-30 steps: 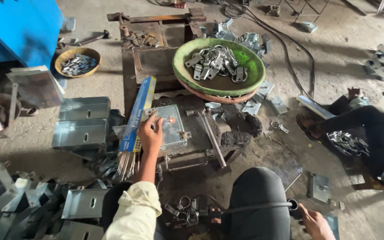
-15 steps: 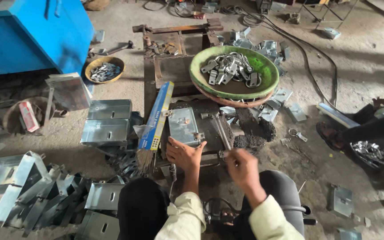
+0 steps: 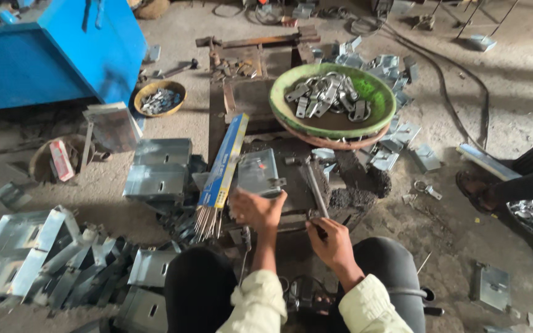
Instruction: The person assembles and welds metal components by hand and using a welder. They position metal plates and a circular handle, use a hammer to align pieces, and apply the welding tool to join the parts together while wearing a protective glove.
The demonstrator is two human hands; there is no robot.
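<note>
Sheet-metal box part (image 3: 258,172): lies flat on the dark work block (image 3: 340,185) on the floor, at its left edge, just ahead of the person's knees.
Left hand (image 3: 256,209): palm down on the near edge of the part, fingers spread and flat, pressing rather than gripping.
Right hand (image 3: 331,242): fingers closed around the near end of a thin metal rod (image 3: 314,185) that runs up across the block.
Done, judging by the scene: folded metal boxes (image 3: 158,169) stacked at the block's left, more heaped at lower left.
Left, judging by the scene: this part is only positioned; green basin (image 3: 374,92) beyond the block's far edge is full of small clamps (image 3: 325,95); welding rod packet (image 3: 223,163) sits beside the part.
</note>
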